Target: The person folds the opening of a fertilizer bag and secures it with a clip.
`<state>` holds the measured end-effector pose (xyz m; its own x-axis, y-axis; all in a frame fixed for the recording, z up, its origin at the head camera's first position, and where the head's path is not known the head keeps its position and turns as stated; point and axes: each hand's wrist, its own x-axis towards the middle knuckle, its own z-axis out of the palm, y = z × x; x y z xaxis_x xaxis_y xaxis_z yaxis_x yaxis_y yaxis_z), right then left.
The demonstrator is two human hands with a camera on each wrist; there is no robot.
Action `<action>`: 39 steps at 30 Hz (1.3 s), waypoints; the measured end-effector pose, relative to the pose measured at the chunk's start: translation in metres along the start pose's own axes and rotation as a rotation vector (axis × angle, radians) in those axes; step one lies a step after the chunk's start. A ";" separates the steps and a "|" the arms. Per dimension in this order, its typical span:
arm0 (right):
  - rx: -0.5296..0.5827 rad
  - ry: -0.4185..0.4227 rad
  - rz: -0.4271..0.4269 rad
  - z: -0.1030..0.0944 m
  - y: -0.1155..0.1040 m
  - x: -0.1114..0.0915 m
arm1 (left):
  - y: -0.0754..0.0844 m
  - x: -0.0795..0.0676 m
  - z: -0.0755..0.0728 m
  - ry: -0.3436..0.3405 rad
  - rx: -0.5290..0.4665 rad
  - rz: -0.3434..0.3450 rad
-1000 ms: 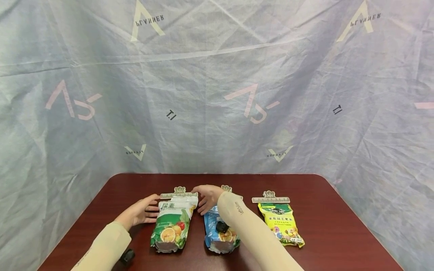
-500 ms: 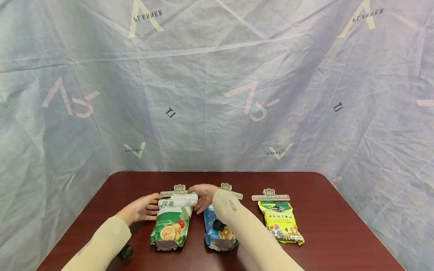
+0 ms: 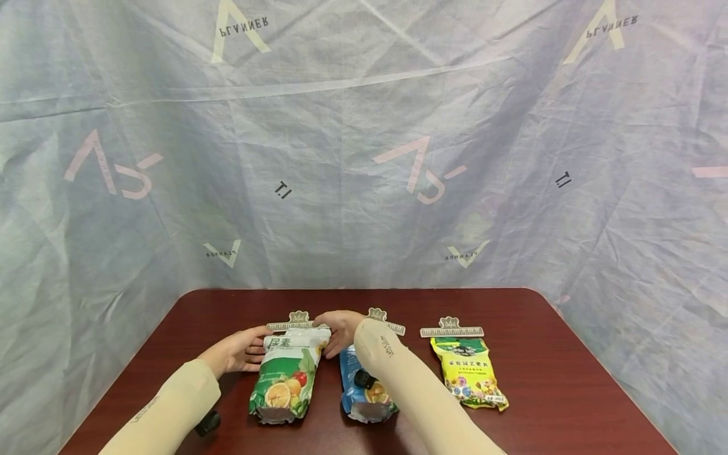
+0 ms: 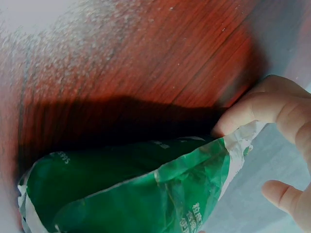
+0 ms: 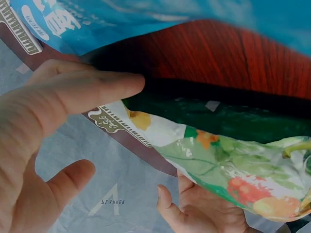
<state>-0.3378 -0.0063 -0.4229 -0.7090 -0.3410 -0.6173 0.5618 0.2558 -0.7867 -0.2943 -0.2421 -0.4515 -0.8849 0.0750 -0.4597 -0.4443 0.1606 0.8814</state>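
Note:
A green-and-white bag (image 3: 284,376) printed with fruit lies on the table between my two hands, its crumpled top toward the back. My left hand (image 3: 236,354) is at its left edge; in the left wrist view a finger of the left hand (image 4: 286,116) touches the top corner while the thumb stands apart. On the other side, my right hand (image 3: 341,330) has its fingers beside the bag's upper right edge, thumb away from it. Behind the bag's top lies a wide clip (image 3: 298,319) with ruler-like marks, partly hidden. The right forearm covers part of a blue bag (image 3: 355,395).
A second clip (image 3: 378,314) lies behind the blue bag. To the right, a yellow bag (image 3: 469,376) lies below a third clip (image 3: 452,330). A printed grey cloth (image 3: 341,158) hangs behind and beside the dark red table (image 3: 569,392).
My right hand has moved slightly left, closer to the green bag's upper edge. The left hand has barely shifted. The bags and clips keep their places on the table.

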 end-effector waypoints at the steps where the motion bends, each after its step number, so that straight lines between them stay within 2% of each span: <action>1: 0.003 -0.003 -0.001 0.000 0.000 0.000 | 0.000 0.000 0.000 -0.001 0.001 -0.002; 9: 0.026 -0.030 -0.022 0.001 0.000 -0.002 | 0.001 0.002 0.003 0.006 -0.017 -0.019; 17: 0.047 -0.050 -0.064 0.000 0.001 -0.003 | 0.001 0.000 0.003 -0.033 -0.151 -0.022; 25: 0.056 -0.029 -0.100 0.000 0.000 -0.005 | 0.002 -0.001 0.002 -0.062 -0.229 -0.010; 32: 0.018 -0.028 -0.109 0.000 -0.003 -0.007 | 0.003 -0.001 0.003 -0.053 -0.203 0.000; 39: 0.022 -0.038 -0.111 -0.002 -0.003 -0.008 | 0.004 -0.002 0.003 -0.081 -0.187 0.010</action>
<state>-0.3350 -0.0031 -0.4157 -0.7511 -0.4000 -0.5253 0.4903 0.1948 -0.8495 -0.2939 -0.2392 -0.4473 -0.8786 0.1555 -0.4516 -0.4605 -0.0251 0.8873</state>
